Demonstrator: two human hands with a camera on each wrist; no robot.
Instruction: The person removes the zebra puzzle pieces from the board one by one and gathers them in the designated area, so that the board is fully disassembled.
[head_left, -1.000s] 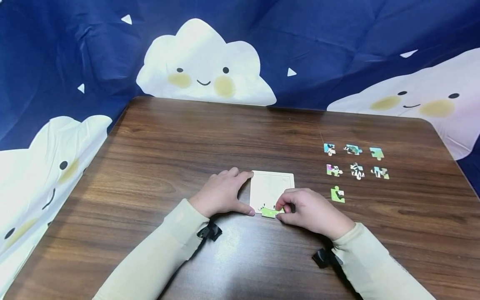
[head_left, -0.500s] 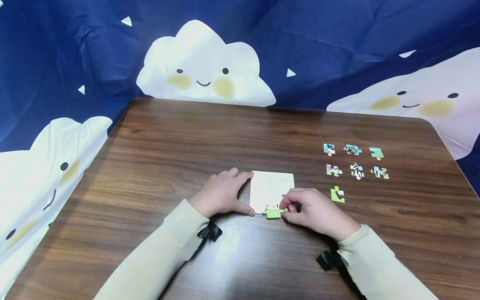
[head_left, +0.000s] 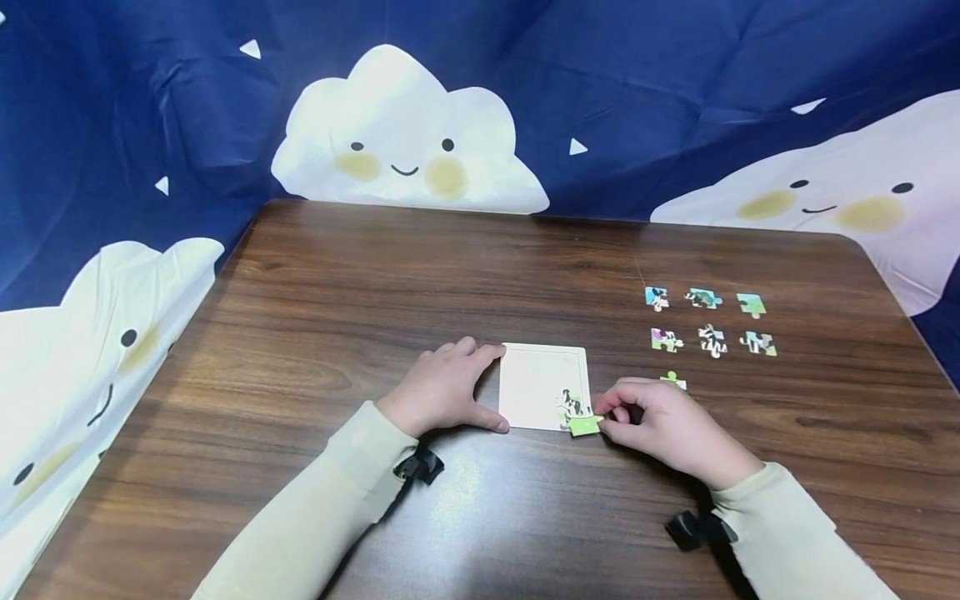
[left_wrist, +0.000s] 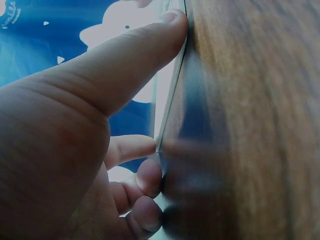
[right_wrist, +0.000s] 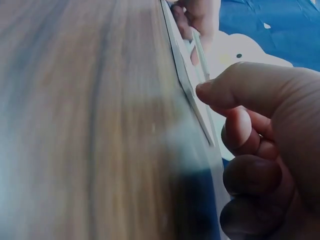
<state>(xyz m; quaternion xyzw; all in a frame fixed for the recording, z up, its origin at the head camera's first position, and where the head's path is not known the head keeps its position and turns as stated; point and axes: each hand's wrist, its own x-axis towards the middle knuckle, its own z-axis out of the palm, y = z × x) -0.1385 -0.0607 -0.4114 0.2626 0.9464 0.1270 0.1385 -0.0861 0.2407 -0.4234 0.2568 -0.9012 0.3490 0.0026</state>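
In the head view a square white puzzle tray lies on the table. My left hand is at its left side, with the index fingertip touching the far left corner and the thumb touching the near left corner. Between thumb and fingers, my right hand pinches a green jigsaw piece with black-and-white printing. That piece overlaps the tray's near right corner. From the right wrist, the jigsaw piece appears as a thin strip raised at a slant above the tray. My right fingers hide part of it.
Several loose jigsaw pieces lie in rows at the right of the brown wooden table. My right hand partly covers the nearest loose piece. A blue cloth with white clouds hangs behind the table.
My right hand has moved right with the pinched jigsaw piece, from the middle of the tray's near edge to its near right corner. My left hand stays in place.
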